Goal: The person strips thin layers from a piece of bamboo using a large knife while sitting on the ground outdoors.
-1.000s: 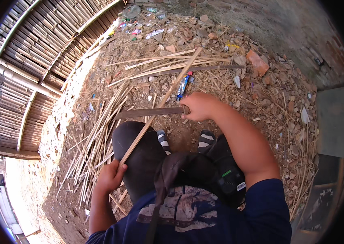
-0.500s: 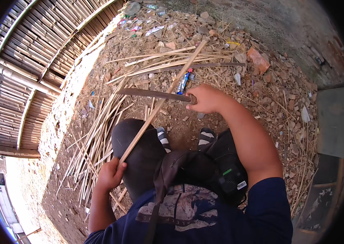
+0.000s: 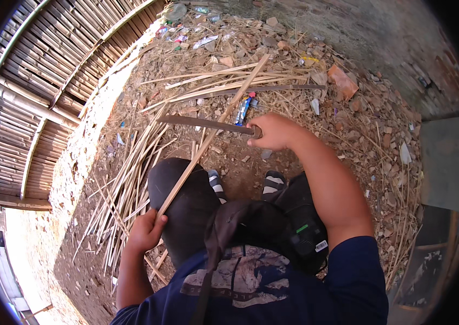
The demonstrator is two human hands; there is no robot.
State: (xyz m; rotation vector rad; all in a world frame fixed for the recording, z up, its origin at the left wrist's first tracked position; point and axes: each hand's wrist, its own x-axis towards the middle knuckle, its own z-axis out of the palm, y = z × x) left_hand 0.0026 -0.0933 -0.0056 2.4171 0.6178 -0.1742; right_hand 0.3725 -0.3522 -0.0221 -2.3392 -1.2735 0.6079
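Note:
My left hand (image 3: 145,232) is closed around the near end of a long bamboo strip (image 3: 185,179), beside my left knee. The strip slants up and away to the right, over the dark trouser leg. In my right hand (image 3: 278,131) is the handle of a machete (image 3: 194,123), its long dark blade pointing left. The blade crosses the strip about midway along its length; whether its edge bites into the bamboo cannot be made out. The right fingers are wrapped around the handle.
A pile of split bamboo strips (image 3: 126,189) lies left of my knee, with more strips (image 3: 213,86) ahead. Beyond are a brick chunk (image 3: 342,81), rubble and a blue wrapper (image 3: 244,111). A slatted bamboo panel (image 3: 39,70) stands left; a wall (image 3: 392,54) rises at far right.
The far end of the bamboo strip has swung slightly left. Both hands keep their grips and nearly the same places, with the machete still across the strip.

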